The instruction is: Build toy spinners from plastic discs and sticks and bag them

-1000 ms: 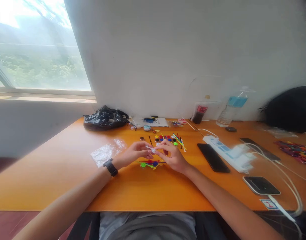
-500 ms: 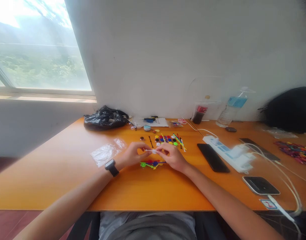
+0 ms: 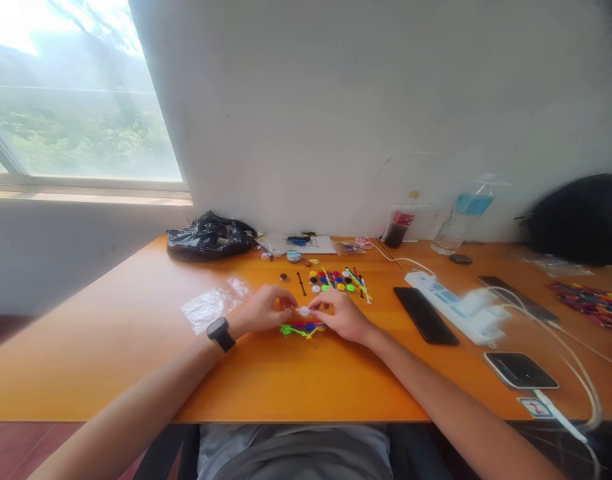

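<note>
- Now both hands are at it over the desk (image 3: 296, 387): the left hand (image 3: 271, 309) pinches narrowly at one end of a white spinner (image 3: 305, 311), the right hand (image 3: 342, 317) closed on the other.
- That spinner sits squarely between the fingertips, just behind a cluster of coloured spinners (image 3: 311, 327) on the wood.
- Beyond the hands, loose discs (image 3: 351, 288) and arrows (image 3: 363, 288), outside any container.
- Over to the left, a clear bag (image 3: 206, 308), crumpled and low; its contents, if any, I can't make out.
- Behind it, the black bag (image 3: 211, 240), bunched up, its inside hidden.
- Against the wall, a small packet (image 3: 351, 247) with thin coloured pieces showing.
- Right of that, a bottle (image 3: 397, 235) with dark liquid low down, then a clear, blue-labelled bottle (image 3: 451, 232), level unclear.
</note>
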